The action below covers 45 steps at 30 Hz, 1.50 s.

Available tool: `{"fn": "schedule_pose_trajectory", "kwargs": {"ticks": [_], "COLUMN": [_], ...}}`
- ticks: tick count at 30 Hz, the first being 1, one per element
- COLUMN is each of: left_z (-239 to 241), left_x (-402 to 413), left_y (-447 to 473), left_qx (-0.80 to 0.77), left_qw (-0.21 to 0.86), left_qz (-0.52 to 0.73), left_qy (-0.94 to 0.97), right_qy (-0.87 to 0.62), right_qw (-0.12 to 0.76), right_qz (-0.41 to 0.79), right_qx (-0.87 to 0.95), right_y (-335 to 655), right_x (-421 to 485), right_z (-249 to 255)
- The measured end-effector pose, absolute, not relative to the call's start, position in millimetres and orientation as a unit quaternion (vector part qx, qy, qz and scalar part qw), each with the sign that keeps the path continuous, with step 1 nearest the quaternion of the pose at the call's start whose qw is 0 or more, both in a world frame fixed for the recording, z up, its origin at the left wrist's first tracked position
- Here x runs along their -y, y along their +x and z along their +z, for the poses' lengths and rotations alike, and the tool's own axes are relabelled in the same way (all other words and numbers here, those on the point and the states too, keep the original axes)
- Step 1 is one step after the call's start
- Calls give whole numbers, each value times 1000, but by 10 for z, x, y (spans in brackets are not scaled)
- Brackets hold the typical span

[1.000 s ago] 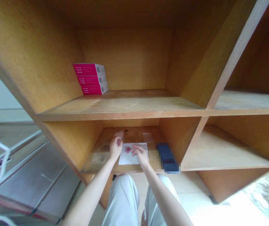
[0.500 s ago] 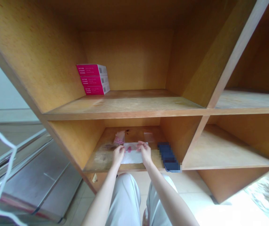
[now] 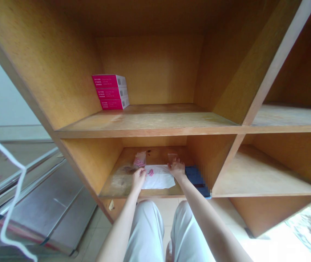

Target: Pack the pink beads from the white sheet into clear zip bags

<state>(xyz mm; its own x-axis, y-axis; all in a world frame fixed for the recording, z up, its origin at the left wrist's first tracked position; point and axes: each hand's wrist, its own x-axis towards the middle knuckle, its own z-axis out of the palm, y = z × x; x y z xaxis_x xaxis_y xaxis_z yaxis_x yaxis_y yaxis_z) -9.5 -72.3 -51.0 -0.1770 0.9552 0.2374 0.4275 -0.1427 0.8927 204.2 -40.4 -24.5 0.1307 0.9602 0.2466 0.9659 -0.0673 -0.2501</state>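
As I looked down through the head view, the left forearm (image 3: pixel 124 214) and right forearm (image 3: pixel 201 207) reached out above the knees (image 3: pixel 148 218) and onto the lower shelf (image 3: pixel 112 182). The left hand (image 3: pixel 139 178) sat at the left edge of a white sheet (image 3: pixel 161 182), its fingers curled and its thumb side turned in toward the sheet; from my end I could not tell whether the fingertips were pinching that edge or only resting by it. The right hand (image 3: pixel 176 168) lay at the sheet's right back corner, palm down, its fingers loosely spread and pointing to the back, over the near part of a clear bag (image 3: pixel 172 156). I could not make out whether they touched it.

I saw the sheet lying on the lower shelf, lightly creased. The beads (image 3: pixel 150 172), small, round and pink, were gathered in one cluster on its left back part, near the left hand. Just behind that hand lay a filled bag (image 3: pixel 140 159), see-through, with similar pink pieces inside. A dark blue item (image 3: pixel 193 176), partly blurred into blocks, lay just right of the right hand. On the upper shelf (image 3: pixel 158 118), three pink boxes (image 3: pixel 109 92) stood stacked at the left.
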Motion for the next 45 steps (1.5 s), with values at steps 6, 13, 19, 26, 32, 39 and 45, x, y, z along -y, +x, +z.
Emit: {"fn": "schedule_pose_trajectory", "kwargs": {"ticks": [6,13,19,26,32,39,45], "left_z": [-521,-543,-495,-462,-471,-430,-424], "left_x": [730,722,746,762,764,790,787], "left_y": [-101,-103,-93,-92,-73,-75,-77], "left_qx": [-591,-593,-581,-581,-582,-592,-592], "left_qw": [275,283,286,274,285,276,292], "left_qz": [491,489,490,489,490,475,482], "left_qy": [578,574,583,590,584,590,576], "right_qy": [-726,-709,-665,-723,-753,-726,-589], "right_qw": [115,101,130,141,145,285,530], "right_qz": [-20,-34,-59,18,20,-48,103], "right_qx": [677,697,733,676,641,625,601], "right_y": [2040,1996,2009,1981,2000,2050,2016], "right_x": [342,341,379,356,374,394,498], "right_z": [-237,-227,-319,-174,-102,-54,13]}}
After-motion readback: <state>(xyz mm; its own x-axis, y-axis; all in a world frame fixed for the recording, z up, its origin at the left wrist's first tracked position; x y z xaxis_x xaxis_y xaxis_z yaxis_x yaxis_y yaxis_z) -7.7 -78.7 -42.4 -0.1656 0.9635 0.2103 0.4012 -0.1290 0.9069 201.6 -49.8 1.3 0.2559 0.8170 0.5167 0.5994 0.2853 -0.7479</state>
